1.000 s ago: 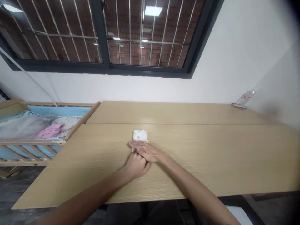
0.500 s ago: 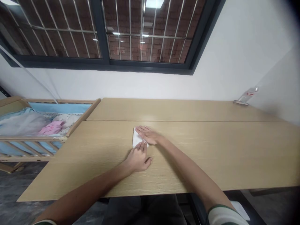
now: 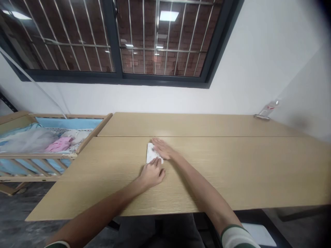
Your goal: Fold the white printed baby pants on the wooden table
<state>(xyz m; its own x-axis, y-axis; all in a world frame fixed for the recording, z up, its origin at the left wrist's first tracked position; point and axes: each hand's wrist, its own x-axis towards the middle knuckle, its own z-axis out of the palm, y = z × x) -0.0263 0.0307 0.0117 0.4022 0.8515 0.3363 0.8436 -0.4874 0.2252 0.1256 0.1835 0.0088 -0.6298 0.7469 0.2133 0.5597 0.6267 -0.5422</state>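
A small white folded piece, cloth or paper, (image 3: pixel 150 153) lies flat on the pale wood table (image 3: pixel 222 168), with small dark marks on it. My right hand (image 3: pixel 162 148) lies flat over its right side, fingers stretched out toward the upper left. At its near edge, the fingertips of my left hand (image 3: pixel 152 173) press down, with the thumb held apart to the right. The two hands are close but do not overlap. Part of the white piece is hidden under the fingers of both.
A wooden crib (image 3: pixel 94 132) with bedding and a pink cloth (image 3: pixel 60 144) stands against the table's left end. A clear plastic package (image 3: pixel 267 109) leans in the far right corner. Behind the table is a white wall below a barred window (image 3: pixel 165 80).
My right hand has shifted slightly to the right, uncovering more of the white piece and its dark marks. My left hand stays at the near edge. The view has tilted up a little.
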